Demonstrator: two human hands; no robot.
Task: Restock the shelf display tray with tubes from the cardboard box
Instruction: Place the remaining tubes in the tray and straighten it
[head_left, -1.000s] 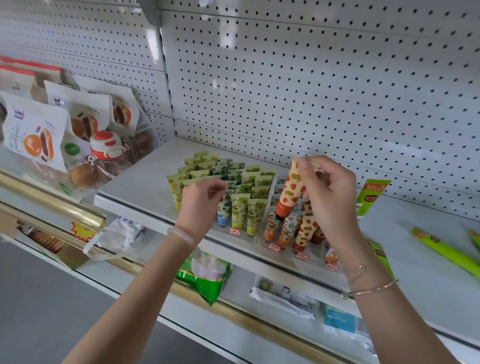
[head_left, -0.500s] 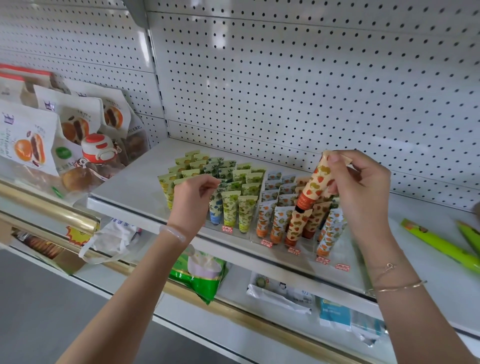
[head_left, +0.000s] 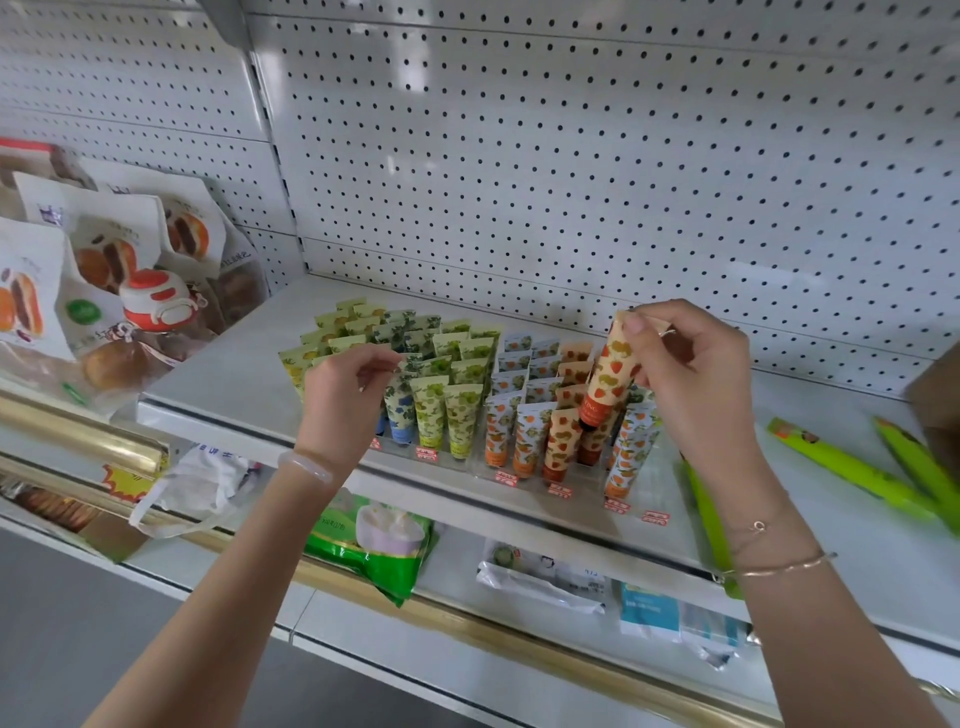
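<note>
Since 1 s ago your strawberry tube has travelled rightward over the display tray, from above its first orange cols to above the strawberry col, and it hangs a bit more upright. Your R hand pinches it by the flat crimped end, thumb and fingertips closed on that seam, cap pointing down. That hold makes sense: the crimp is a thin handle, so your knuckles stay above the packed rows while the cap goes in first.

Directly below the grip, the cap sits just behind the front strawberry tube. It's not yet seated, I'd judge; the tube is in the air, its cap tilted slightly toward your L side. Stocked tubes all stand cap-down, crimp up, so you're matching them.

Left of the grip, your L hand hovers w/ fingers curled at the tops of the green tubes. Can't tell if it pinches one or just steadies the row.

Far right of the grip, a brown edge, prob. the cardboard box, pokes into view. Long green packs lie on the shelf between.

Next: lower it straight and let go once the cap bottoms out.
</note>
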